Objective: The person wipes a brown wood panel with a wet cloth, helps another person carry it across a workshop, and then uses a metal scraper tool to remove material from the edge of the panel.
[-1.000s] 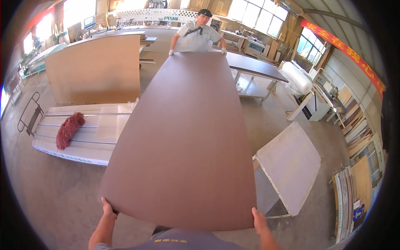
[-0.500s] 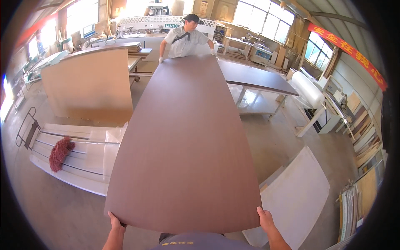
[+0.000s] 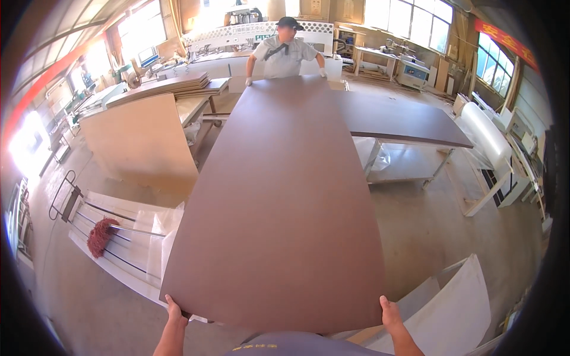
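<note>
Brown panel: one large, smooth sheet (image 3: 276, 202), held off the floor between two people, its long sides running away from the wearer.
Left hand: the person's left hand (image 3: 176, 310) grips the panel's near left corner, thumb on top; its other fingers are mostly hidden beneath.
Right hand: the right hand (image 3: 390, 311) grips the right edge close to the near corner, thumb up; the underside hold cannot be seen.
Far end: a co-worker (image 3: 285, 56) in a cap and pale shirt holds the opposite edge with gloved hands, head turned toward the picture's right.
What changed: over the last second the pale sheet (image 3: 451, 314) and the flat cart (image 3: 119, 275) have slid lower in view, and the co-worker has looked aside; the panel seems to be travelling forward, both grips kept.
Right side: a dark-topped counter (image 3: 409, 121) adjoins the panel in view; whether they touch cannot be told.
Left side: a reddish mop head (image 3: 102, 237) lies on the cart; a tan board (image 3: 139, 139) stands tilted behind.
</note>
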The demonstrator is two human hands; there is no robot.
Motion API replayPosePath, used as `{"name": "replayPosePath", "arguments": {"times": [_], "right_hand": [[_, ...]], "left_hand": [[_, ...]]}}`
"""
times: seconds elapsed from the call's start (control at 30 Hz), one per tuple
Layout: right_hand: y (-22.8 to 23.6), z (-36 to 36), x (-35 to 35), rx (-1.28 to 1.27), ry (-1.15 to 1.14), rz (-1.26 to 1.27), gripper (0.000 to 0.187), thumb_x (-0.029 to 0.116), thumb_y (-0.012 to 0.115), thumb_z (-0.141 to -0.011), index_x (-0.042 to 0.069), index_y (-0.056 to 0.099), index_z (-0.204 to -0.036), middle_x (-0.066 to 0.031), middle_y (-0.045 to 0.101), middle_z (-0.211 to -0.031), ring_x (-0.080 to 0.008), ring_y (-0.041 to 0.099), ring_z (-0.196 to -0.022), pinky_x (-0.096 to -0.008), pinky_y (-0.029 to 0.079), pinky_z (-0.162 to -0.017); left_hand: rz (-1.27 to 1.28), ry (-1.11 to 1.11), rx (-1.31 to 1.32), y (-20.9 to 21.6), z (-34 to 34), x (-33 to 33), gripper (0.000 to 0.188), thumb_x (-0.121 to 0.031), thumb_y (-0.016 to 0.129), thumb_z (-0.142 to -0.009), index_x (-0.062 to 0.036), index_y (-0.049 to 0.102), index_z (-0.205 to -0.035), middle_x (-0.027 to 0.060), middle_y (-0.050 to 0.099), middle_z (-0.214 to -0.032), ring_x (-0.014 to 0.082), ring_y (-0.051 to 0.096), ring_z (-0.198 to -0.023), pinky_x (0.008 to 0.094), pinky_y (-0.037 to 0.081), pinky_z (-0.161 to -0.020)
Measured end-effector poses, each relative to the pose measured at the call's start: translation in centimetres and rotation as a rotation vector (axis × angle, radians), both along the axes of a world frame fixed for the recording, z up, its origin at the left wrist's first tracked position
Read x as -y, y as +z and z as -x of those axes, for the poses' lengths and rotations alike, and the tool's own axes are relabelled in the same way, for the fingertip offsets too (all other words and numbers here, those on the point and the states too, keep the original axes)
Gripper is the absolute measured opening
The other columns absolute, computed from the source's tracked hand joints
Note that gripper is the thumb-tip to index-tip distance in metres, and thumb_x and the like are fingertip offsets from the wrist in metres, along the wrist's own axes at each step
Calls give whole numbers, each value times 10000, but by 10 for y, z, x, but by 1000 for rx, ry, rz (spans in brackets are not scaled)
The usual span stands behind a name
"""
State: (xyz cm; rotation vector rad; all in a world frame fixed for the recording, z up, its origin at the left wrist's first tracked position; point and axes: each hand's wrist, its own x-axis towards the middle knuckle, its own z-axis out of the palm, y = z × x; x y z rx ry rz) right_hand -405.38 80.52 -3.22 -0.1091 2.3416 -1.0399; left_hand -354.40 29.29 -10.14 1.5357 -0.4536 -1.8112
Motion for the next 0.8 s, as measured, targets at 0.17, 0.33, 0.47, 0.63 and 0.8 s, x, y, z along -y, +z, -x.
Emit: {"name": "replayPosePath", "arguments": {"times": [0.17, 0.33, 0.47, 0.63, 0.8], "right_hand": [[-2, 126, 21, -100, -35, 7, 796, 641, 474, -988, -129, 677, -962, -253, 707, -958, -366, 658, -930, -469, 485, -882], [8, 221, 85, -64, -82, 113, 808, 631, 483, -992, -154, 672, -964, -222, 724, -971, -340, 661, -956, -471, 482, -890], [15, 321, 152, -129, -17, 122, 766, 577, 477, -1020, -163, 659, -1093, -223, 711, -1102, -306, 646, -1078, -430, 472, -953], [25, 379, 190, 60, -182, 180, 712, 520, 478, -1040, -135, 597, -1291, -207, 645, -1307, -296, 611, -1183, -385, 457, -1028], [29, 437, 264, 177, -295, 343, 718, 508, 485, -1043, -94, 483, -1435, -179, 562, -1431, -283, 565, -1267, -387, 438, -1079]], "left_hand": [[50, -93, 0, -29, 117, 31, 789, -710, 238, -1035, -109, 430, -1510, 96, 568, -1440, 306, 592, -1252, 469, 522, -996], [63, -89, 35, -28, 230, 80, 800, -703, 223, -1039, -94, 412, -1523, 104, 540, -1480, 315, 568, -1293, 477, 504, -1033], [264, -120, -300, -12, 335, 132, 768, -642, 298, -1064, -54, 348, -1554, 111, 464, -1547, 323, 482, -1388, 473, 458, -1101], [10, -18, 92, 23, 452, 206, 709, -645, 393, -1045, -57, 497, -1426, 101, 643, -1317, 275, 665, -1136, 448, 561, -923], [58, -87, 115, 30, 533, 288, 703, -646, 378, -1048, -55, 523, -1399, 95, 650, -1308, 266, 659, -1123, 447, 558, -911]]}}
